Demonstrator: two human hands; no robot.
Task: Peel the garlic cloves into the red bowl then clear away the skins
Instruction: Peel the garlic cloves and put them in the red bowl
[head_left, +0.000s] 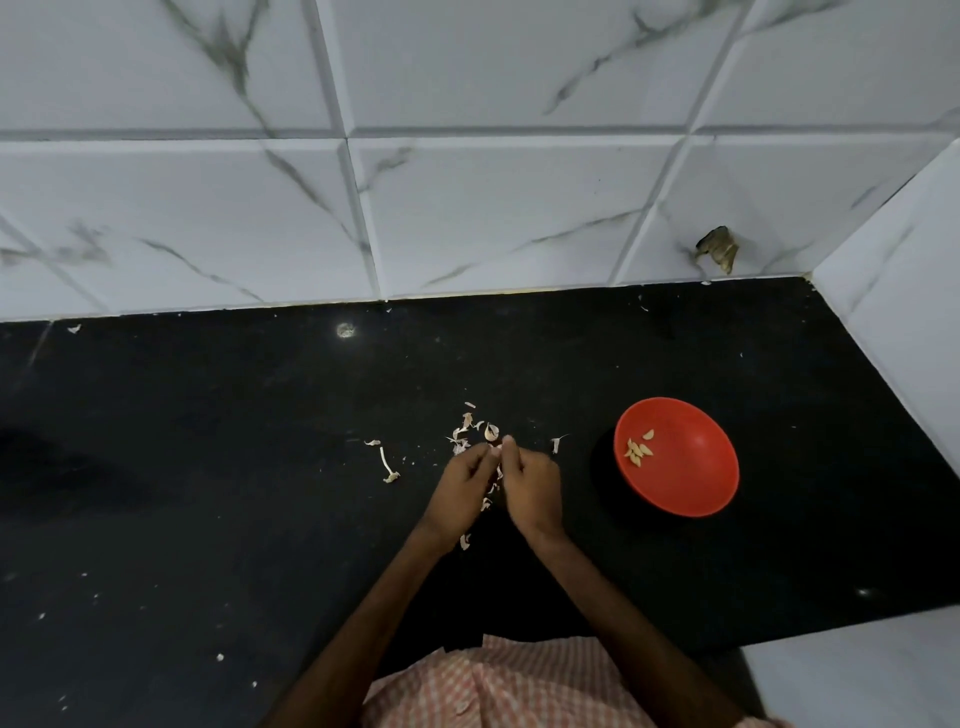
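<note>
A red bowl (698, 470) sits on a black counter (208, 467) and holds a small cluster of peeled cloves (638, 449) near its left wall. Left of the bowl, the left hand (462, 474) and right hand (534, 483) meet fingertip to fingertip. Both pinch what seems to be a small clove (497, 450), mostly hidden by the fingers. Papery skins (464, 434) lie scattered left of the bowl, around and beneath the hands. Peeling looks partway done, and none of the skins have been cleared yet.
</note>
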